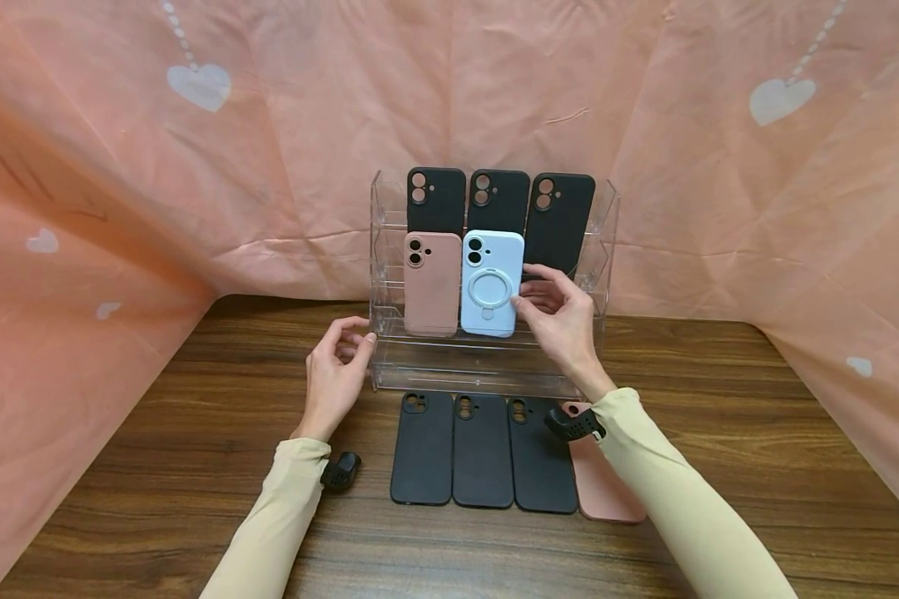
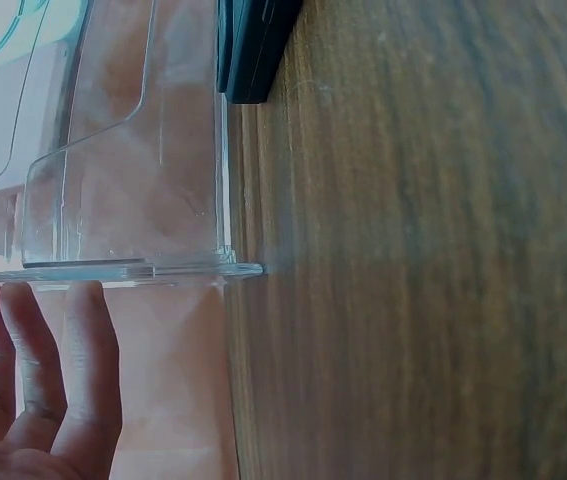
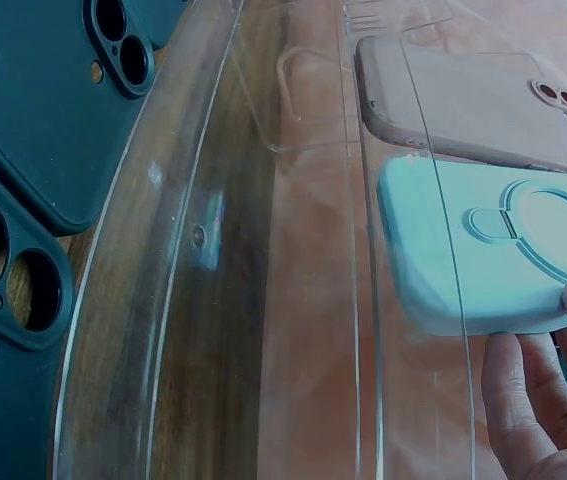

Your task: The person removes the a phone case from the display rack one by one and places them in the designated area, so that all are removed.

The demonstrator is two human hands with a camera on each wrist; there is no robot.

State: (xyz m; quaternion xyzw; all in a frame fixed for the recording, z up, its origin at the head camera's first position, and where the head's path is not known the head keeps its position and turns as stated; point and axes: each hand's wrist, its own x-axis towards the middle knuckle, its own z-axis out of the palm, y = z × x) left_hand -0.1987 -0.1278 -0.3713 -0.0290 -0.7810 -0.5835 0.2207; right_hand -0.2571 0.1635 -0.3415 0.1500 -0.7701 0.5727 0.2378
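A clear acrylic tiered stand (image 1: pixel 487 370) stands on the wooden table (image 1: pixel 757 433). Its middle tier holds a pink phone case (image 1: pixel 432 283) and a light blue phone case (image 1: pixel 492 283) with a ring on its back. My right hand (image 1: pixel 528 287) pinches the blue case's right edge; in the right wrist view the thumb of that hand (image 3: pixel 563 340) lies on the blue case (image 3: pixel 473 250). My left hand (image 1: pixel 352 349) touches the stand's lower left side. In the left wrist view the fairly straight fingers (image 2: pixel 43 330) meet the stand's edge (image 2: pixel 123 268).
Three black cases (image 1: pixel 498 200) stand on the top tier. In front of the stand lie three black cases (image 1: pixel 483 449) and a pink case (image 1: pixel 603 491), partly under my right forearm. A pink cloth with hearts (image 1: pixel 120 166) drapes behind and to both sides.
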